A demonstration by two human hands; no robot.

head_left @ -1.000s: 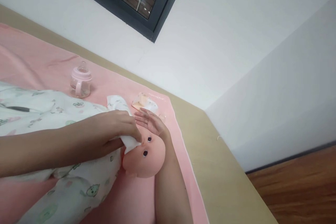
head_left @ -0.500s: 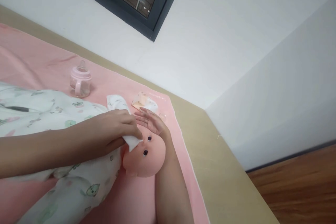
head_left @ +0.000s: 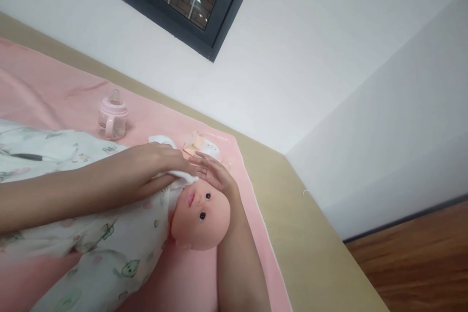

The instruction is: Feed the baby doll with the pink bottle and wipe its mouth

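Observation:
A baby doll (head_left: pixel 214 222) lies on its back, its bald head toward the right, dressed in white clothing (head_left: pixel 127 234) with a green animal print. From the left edge reaches my left hand (head_left: pixel 159 163), its fingers closed on a white cloth (head_left: pixel 182 175) at the doll's cheek, beside the mouth. My right arm passes under or behind the doll's head. Beyond the head, my right hand (head_left: pixel 212 171) has its palm turned up and its fingers stretched out, holding nothing.
A pink baby bottle (head_left: pixel 113 114) with handles stands on the pink sheet (head_left: pixel 157 117). Near my right fingers lies a small peach and white packet (head_left: pixel 201 145). The tan table edge (head_left: pixel 288 219) meets a white wall with a dark-framed window (head_left: pixel 212 39).
My left hand has drawn the cloth away from the doll's nose and mouth toward its far cheek, so the pink lips now show. My right hand stays nearly still.

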